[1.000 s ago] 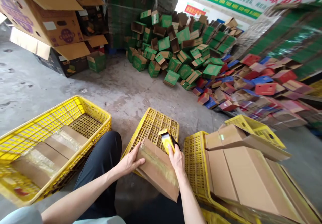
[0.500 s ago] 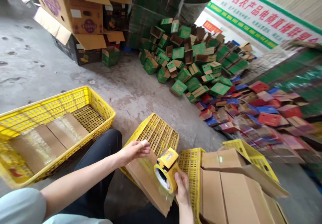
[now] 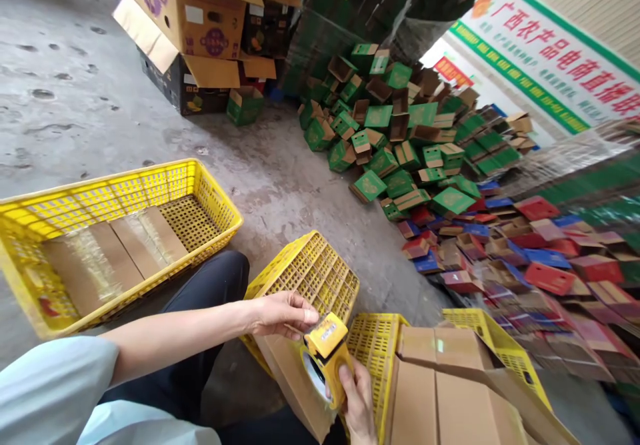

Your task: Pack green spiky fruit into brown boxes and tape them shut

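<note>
The yellow tape dispenser (image 3: 331, 346) is just in front of the middle crate (image 3: 320, 273), over the cardboard box (image 3: 290, 380), which lies slanted against or over that crate's near side; contact there is unclear. The right hand (image 3: 359, 395) has its grip closed around the dispenser's side. The left hand (image 3: 283, 313) has its thumb and fingers drawn together at the dispenser's top edge; whether its grip pinches anything, I cannot tell.

Left of the middle crate, the long yellow crate (image 3: 220, 195) holds taped cardboard (image 3: 127, 248). Right of it, the right-hand yellow crate (image 3: 376, 338) holds brown cartons (image 3: 467, 398). Beyond it, across the floor (image 3: 280, 185), lie heaped green boxes (image 3: 397, 140), with red and blue boxes (image 3: 545, 258) farther right.
</note>
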